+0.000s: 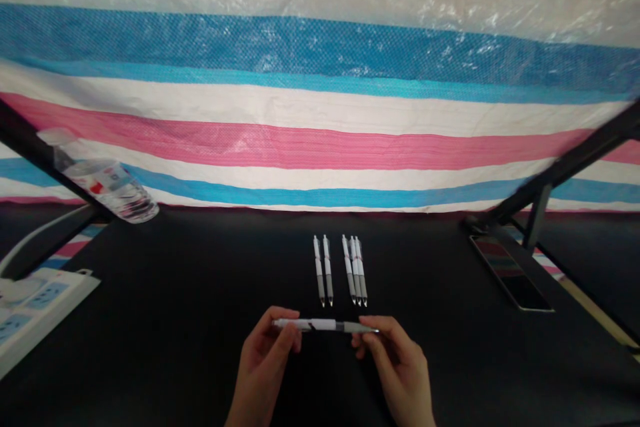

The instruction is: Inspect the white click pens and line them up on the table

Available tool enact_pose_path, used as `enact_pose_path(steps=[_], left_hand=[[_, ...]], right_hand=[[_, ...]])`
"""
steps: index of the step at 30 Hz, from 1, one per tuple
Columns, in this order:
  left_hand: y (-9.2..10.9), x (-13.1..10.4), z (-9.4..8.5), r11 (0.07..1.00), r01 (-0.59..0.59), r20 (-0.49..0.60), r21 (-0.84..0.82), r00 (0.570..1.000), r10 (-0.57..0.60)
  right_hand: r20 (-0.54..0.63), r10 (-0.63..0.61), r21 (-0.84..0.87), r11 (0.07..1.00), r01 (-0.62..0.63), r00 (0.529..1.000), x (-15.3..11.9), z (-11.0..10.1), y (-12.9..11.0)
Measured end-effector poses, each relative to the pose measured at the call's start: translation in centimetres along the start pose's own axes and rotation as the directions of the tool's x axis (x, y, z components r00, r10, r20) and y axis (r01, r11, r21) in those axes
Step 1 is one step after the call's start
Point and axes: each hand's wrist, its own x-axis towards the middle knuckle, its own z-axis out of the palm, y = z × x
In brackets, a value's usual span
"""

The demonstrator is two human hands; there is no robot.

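Observation:
A white ballpoint pen (323,325) with a grey grip lies level between my two hands, above the black table. My left hand (270,347) pinches its push-button end between thumb and fingers. At the tip end, my right hand (395,360) has thumb and fingers closed around the grey grip near the metal point. Beyond the hands, several similar pens lie on the table, tips toward me: a pair (323,270) on the left and a closely spaced group of three (355,270) on the right.
A smartphone (510,273) lies at the right of the black table (200,293). On the left are a white power strip (45,313) and a clear plastic bottle (113,187). Dark bars rise at both sides, and a striped sheet (320,147) hangs behind.

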Motion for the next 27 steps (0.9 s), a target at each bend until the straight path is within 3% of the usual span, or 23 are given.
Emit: enact_pose_path(steps=[5,17,22,25,27], left_hand=[[0.1,0.0,0.2,1.0,0.019,0.021,-0.014,1.0,-0.019],[-0.4,0.2,-0.6,1.0,-0.006,0.032,0.028,0.999,0.005],[-0.7,0.4,-0.6,0.997,-0.037,0.051,0.07,0.998,0.033],[-0.7,0.4,-0.4,0.998,-0.058,0.041,0.036,0.998,0.057],[-0.6,0.3,-0.4,0.998,-0.062,0.022,0.004,0.998,0.062]], right_hand=[[-0.004,0.012,0.028,1.0,-0.012,1.0,0.0,0.1,0.0],[0.048,-0.06,-0.167,0.984,0.068,0.997,-0.2,0.0,1.1],[0.143,-0.158,-0.299,0.934,0.195,0.977,-0.1,-0.4,0.8],[0.184,-0.214,-0.242,0.936,0.255,0.959,-0.3,-0.2,0.6],[0.164,-0.195,-0.18,0.958,0.224,0.967,-0.5,0.2,0.9]])
